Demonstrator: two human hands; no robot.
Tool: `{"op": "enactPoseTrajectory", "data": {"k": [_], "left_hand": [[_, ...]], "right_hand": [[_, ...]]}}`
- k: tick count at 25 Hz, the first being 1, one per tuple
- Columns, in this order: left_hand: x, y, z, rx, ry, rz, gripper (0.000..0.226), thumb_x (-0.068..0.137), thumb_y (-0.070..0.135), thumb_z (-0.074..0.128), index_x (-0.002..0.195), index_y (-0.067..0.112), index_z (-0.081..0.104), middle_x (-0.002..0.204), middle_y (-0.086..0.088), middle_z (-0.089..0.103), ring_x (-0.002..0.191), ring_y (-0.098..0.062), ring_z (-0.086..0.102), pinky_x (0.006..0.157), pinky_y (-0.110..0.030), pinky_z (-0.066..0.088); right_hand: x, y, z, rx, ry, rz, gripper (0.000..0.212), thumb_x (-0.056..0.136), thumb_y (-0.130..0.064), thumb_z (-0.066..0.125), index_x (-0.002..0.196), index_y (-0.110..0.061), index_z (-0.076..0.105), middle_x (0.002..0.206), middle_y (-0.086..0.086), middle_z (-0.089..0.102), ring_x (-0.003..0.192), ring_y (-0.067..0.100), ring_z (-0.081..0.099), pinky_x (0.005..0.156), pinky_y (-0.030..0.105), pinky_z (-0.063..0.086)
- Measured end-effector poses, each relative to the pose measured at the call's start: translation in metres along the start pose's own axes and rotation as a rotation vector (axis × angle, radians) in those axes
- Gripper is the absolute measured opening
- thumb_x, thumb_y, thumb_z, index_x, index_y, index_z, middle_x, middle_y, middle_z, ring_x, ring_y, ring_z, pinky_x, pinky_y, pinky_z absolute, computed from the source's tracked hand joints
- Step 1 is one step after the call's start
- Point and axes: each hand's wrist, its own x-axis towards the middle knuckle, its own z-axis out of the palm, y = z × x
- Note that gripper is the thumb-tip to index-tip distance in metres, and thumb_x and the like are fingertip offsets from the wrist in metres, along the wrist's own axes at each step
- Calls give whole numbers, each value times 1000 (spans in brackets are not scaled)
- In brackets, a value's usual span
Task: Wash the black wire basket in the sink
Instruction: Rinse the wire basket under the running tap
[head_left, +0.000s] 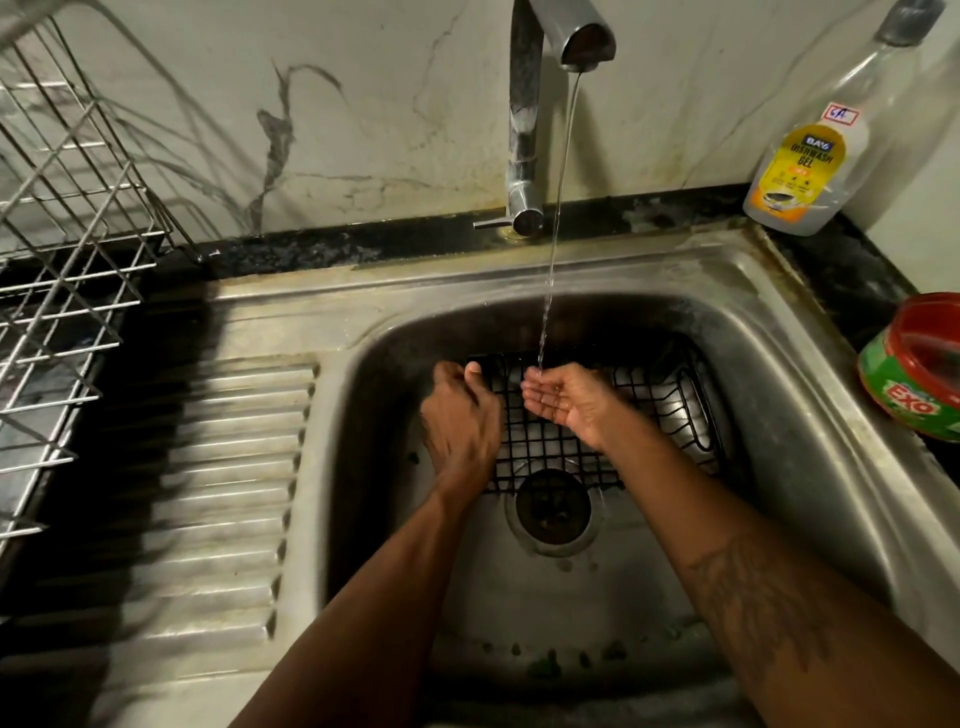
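The black wire basket (550, 447) is held at its edge in the sink (769, 332) by the left hand (460, 415) while water (558, 208) is caught in the cupped, empty right hand (566, 402); washing is judged barely begun.

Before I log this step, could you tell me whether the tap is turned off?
No, a thin stream runs from the tap into the cupped right hand.

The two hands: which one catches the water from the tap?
The right hand, cupped palm-up under the stream from the tap. The left hand is beside the stream, knuckles up, gripping the edge of the black wire basket.
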Motion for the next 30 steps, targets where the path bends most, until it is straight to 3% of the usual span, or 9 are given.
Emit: {"op": "enactPoseTrajectory", "data": {"k": [3,7,12,16,19,23,25,27,30], "left_hand": [[4,-2,4,-53,98,30,25,106,34,49,95,15,60,76,3,58,68,-14,56,63,-27,39],[3,-6,5,-67,134,64,28,106,32,49,89,14,64,74,-1,59,67,-19,53,56,-26,28],[-5,-5,10,-94,116,105,31,107,30,47,98,15,73,84,-14,73,74,-31,65,62,-27,33],[0,-2,4,-56,103,72,33,107,31,47,96,13,73,78,-12,69,61,-16,50,54,-22,28],[-2,-1,2,-40,101,50,33,107,31,46,96,14,72,74,-6,63,56,-8,42,51,-23,30],[-1,-2,-6,44,101,61,34,107,39,42,97,18,67,79,-8,67,66,-24,60,60,-27,37],[1,2,-14,148,90,71,35,107,41,39,97,18,64,78,-8,63,67,-26,57,63,-30,39],[5,4,-24,216,77,68,38,108,42,36,100,16,63,81,-9,63,73,-30,61,66,-33,41],[8,7,-40,248,98,60,38,107,40,37,102,15,65,92,-17,70,87,-40,67,72,-39,49]], "right_hand": [[-2,3,-3,-69,-166,90,23,97,0,54,111,-7,70,116,14,72,104,23,70,90,36,58],[-18,11,9,-412,-361,259,26,100,1,46,118,-1,65,107,17,75,99,29,74,90,45,58],[-9,-7,16,-2,-75,-59,27,93,6,56,119,7,65,110,22,73,91,27,73,87,40,60],[-13,10,24,-97,-185,48,36,94,11,44,116,-5,68,106,12,74,94,23,72,88,39,59],[-16,7,13,-258,-267,147,28,98,0,49,117,-9,69,104,11,75,96,27,73,83,46,61],[-4,-9,5,-138,-34,-33,21,97,-2,58,114,2,67,109,20,74,92,27,75,75,40,63],[-2,-8,8,-82,14,-58,22,96,-3,58,115,5,67,103,19,75,88,26,75,74,39,63],[-11,1,13,-156,-52,69,21,96,-8,60,113,2,67,104,17,74,89,26,75,73,38,62],[-26,8,19,-477,-331,268,17,98,-10,61,111,-1,66,107,19,75,98,30,75,72,39,61]]}}
